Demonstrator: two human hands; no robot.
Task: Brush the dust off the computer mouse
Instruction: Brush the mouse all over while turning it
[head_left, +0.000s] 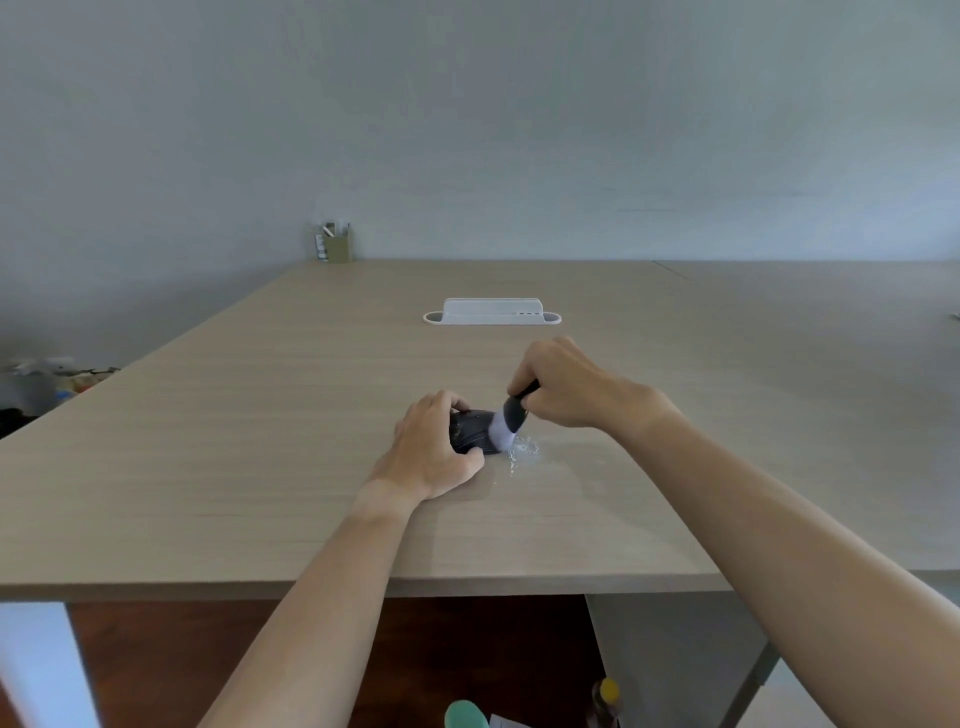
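Pale wood table (260, 441) carries the mouse (470, 432), pinned under the left hand (434, 447). Right hand (566, 387), grip clamped on the brush (510, 418), sets bristles on its right flank. Best: light strokes outward, toward the dust (524, 449) beside it.

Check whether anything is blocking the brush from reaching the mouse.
Nothing visible does. The brush, held in the right hand, already has its pale bristles against the right side of the black computer mouse. The left hand grips the mouse's left side only.
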